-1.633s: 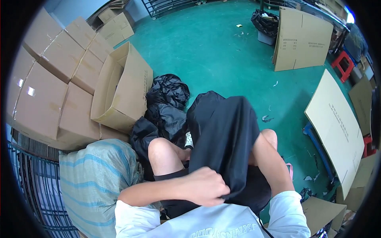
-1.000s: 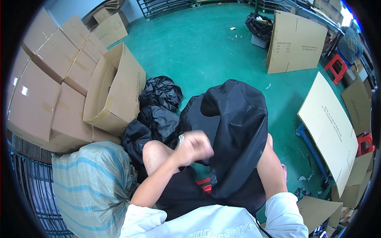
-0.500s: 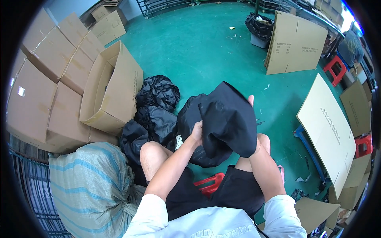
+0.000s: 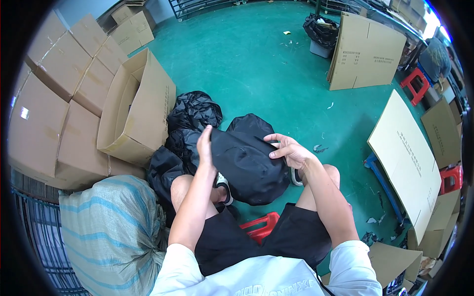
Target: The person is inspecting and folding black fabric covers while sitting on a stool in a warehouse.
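Observation:
A dark black cloth piece (image 4: 247, 160), soft and rounded, lies spread in front of my knees over another black bundle (image 4: 252, 126). My left hand (image 4: 204, 150) is stretched out and seen edge-on, its palm against the cloth's left edge; part of its fingers is hidden. At the upper right edge, my right hand (image 4: 292, 154) has its fingers apart, with the fingertips at or just over the cloth. Whether they touch it, I cannot tell. Beneath the cloth, its lower layers are hidden.
Black bundles (image 4: 195, 116) lie left of the cloth, beside an open carton (image 4: 150, 106) and stacked cartons (image 4: 81, 143). A striped woven sack (image 4: 106, 227) bulges at my left. Part of a red stool (image 4: 264, 227) shows between my legs. Flat cardboard (image 4: 407, 158) leans at right.
The black cloth has come down from its raised, folded position and now lies flatter. My left hand has moved left and straightened; my right hand has come out from behind the cloth.

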{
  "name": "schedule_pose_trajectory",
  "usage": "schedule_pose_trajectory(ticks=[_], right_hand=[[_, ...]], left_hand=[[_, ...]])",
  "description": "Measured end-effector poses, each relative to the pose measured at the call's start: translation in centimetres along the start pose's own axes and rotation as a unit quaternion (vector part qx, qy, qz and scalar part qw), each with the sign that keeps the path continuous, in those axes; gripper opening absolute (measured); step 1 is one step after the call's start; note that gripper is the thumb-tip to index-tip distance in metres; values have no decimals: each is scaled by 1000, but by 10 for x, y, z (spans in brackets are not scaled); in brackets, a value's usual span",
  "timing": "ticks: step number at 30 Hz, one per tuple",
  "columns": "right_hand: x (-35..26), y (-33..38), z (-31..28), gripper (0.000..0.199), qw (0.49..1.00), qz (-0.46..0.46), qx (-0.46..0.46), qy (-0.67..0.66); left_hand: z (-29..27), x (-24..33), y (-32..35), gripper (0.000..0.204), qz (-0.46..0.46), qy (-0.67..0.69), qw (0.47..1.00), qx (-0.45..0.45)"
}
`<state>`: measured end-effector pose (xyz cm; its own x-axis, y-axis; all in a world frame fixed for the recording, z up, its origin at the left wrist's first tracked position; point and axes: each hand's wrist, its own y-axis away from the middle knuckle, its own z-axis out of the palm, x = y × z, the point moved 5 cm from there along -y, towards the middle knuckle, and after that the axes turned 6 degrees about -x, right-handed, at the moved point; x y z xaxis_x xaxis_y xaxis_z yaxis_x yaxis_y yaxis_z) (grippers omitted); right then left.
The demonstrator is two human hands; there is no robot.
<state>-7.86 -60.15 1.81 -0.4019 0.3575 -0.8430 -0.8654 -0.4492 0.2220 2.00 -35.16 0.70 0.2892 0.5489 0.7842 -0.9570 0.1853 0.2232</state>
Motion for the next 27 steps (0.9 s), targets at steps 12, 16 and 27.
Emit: schedule_pose_trajectory(ticks=[12,16,27], right_hand=[[19,-20,29,70,998,20,-61,-20],[-32,9,4,39,961,-171,52,-209],[-35,16,3,27,972,-101,54,-207]], left_hand=[[-34,23,5,39,13,233,961,-151],[14,46,31,46,-19,256,958,-126],[-26,-6,34,45,-146,150,977,-45]])
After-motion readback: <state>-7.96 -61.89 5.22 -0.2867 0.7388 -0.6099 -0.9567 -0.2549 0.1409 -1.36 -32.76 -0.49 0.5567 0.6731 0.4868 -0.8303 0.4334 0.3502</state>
